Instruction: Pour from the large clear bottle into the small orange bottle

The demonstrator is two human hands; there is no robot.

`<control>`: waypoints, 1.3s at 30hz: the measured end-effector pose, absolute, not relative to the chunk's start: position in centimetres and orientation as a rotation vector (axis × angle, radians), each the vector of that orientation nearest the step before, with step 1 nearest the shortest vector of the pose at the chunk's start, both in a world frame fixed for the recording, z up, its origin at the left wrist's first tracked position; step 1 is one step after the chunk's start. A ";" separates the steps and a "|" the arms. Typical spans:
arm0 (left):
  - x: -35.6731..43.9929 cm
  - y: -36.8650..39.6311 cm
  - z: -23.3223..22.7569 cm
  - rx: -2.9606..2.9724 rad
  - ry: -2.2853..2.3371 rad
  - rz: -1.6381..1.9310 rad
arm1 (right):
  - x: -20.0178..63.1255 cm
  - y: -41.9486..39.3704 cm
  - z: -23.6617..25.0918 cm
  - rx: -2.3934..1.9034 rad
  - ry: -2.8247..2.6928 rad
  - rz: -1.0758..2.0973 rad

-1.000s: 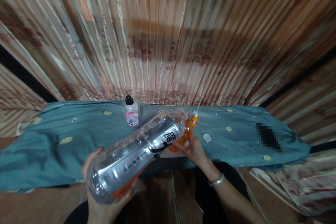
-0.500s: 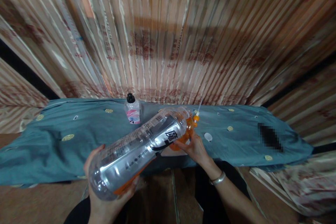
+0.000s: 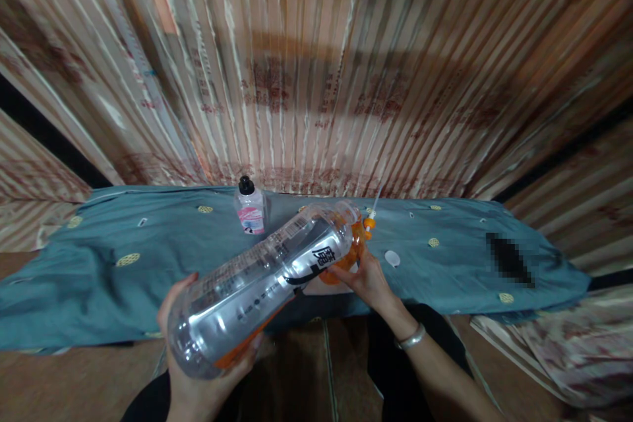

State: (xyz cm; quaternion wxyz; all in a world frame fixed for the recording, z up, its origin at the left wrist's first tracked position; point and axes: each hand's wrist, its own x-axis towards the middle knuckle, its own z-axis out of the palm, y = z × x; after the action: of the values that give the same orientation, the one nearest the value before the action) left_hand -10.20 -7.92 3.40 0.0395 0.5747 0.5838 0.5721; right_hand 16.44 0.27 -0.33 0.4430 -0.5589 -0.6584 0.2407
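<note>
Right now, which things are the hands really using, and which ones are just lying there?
In use:
- big clear bottle, tipped over, its base held by the left hand
- orange liquid pooled at its neck end
- right hand, under the neck end

Just lying about:
- small bottle with black cap, standing on the blue cloth
- white round lid on the cloth

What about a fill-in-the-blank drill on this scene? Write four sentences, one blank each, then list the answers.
1. The left hand grips the base of a large clear plastic ____, tilted neck-down.
2. The right hand steadies a small ____-coloured container at its neck.
3. The small pink-labelled bottle has a ____ cap.
4. The white cap lies on a ____-coloured cloth.

Answers: bottle; orange; black; teal
</note>
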 end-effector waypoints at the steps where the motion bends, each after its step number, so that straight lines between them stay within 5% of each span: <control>1: -10.1 -7.9 3.4 1.758 1.786 1.755 | 16.5 0.3 -0.3 -1.383 -1.640 0.591; 39: -10.6 -7.8 3.1 1.840 1.777 1.774 | 16.3 0.2 -0.3 -1.379 -1.647 0.602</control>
State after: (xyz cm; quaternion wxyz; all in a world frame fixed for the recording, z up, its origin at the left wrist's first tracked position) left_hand -10.63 -7.79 3.06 0.0145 0.5911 0.5708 0.5698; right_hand 16.33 0.23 -0.35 0.4396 -0.5553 -0.6631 0.2423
